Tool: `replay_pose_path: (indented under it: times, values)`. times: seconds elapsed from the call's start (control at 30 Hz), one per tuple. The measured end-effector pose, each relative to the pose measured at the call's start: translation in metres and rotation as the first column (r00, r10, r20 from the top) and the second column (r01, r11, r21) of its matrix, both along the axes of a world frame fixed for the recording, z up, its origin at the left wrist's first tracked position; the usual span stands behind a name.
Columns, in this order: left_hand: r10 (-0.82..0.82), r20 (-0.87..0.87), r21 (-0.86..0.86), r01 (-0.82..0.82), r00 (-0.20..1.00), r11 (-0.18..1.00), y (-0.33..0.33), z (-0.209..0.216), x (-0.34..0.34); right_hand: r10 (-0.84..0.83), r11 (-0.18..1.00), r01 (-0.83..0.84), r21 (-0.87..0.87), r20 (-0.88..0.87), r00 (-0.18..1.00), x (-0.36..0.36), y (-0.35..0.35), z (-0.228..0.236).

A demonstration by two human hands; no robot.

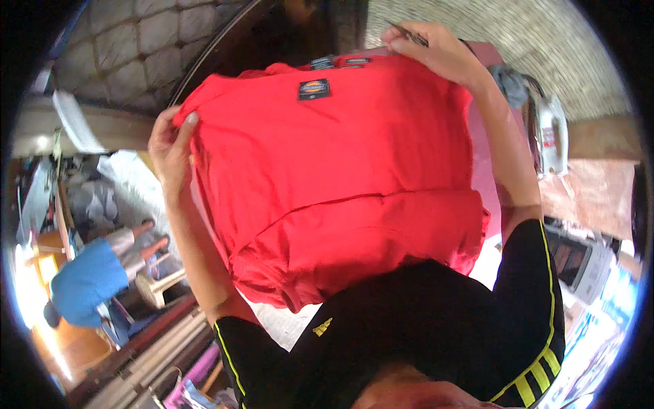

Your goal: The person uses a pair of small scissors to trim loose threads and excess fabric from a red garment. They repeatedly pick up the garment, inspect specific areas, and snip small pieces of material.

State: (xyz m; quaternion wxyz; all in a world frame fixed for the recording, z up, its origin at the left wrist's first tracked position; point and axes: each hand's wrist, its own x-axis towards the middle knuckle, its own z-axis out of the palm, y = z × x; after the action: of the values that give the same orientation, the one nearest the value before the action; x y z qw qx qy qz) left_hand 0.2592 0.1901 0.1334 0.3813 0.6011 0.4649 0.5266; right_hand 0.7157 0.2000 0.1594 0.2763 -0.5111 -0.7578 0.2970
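Observation:
A red garment (pixel 340 150) lies spread in front of me on a pink padded board (pixel 482 146). Its far edge carries a dark sewn-on label (pixel 314 89), and the near part is folded over in loose creases against my black shirt. At the garment's far left edge, my left hand (pixel 172 143) pinches the cloth, thumb on top. My right hand (pixel 439 54) is beyond the far right edge, closed round a small dark pointed tool (pixel 414 37) that looks like thread snips. Part of the tool is hidden by the fingers.
Right of the board stands an iron (pixel 553 136) beside a bunched grey cloth (pixel 509 85). A grey box-shaped appliance (pixel 575 262) is farther right. To the left, a person in a blue shirt (pixel 88 279) bends near a wooden stool (pixel 160 286). Long wooden planks (pixel 146 347) lie lower left.

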Motion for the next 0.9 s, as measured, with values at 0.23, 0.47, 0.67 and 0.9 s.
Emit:
replay_pose_path:
  times: [0.23, 0.47, 0.67, 0.9]
  values:
    - [0.408, -0.764, 0.509, 0.078, 0.500, 0.857, -0.006, 0.032, 0.050, -0.222, 0.963, 0.232, 0.135, -0.086, 0.971, 0.046, -0.026, -0.032]
    - [-0.199, -0.679, 0.302, 0.516, 0.706, 0.802, 0.003, 0.022, 0.201, -0.498, 0.824, 0.551, 0.134, -0.292, 0.816, 0.033, -0.077, -0.038]
    - [-0.281, -0.749, 0.090, 0.511, 0.600, 0.855, 0.029, 0.006, 0.254, -0.401, 0.883, 0.468, 0.018, -0.487, 0.776, 0.032, -0.101, -0.056]
    - [-0.364, -0.571, 0.000, 0.443, 0.736, 0.896, 0.020, 0.017, 0.261, -0.387, 0.897, 0.441, 0.027, -0.437, 0.812, 0.024, -0.094, -0.052]
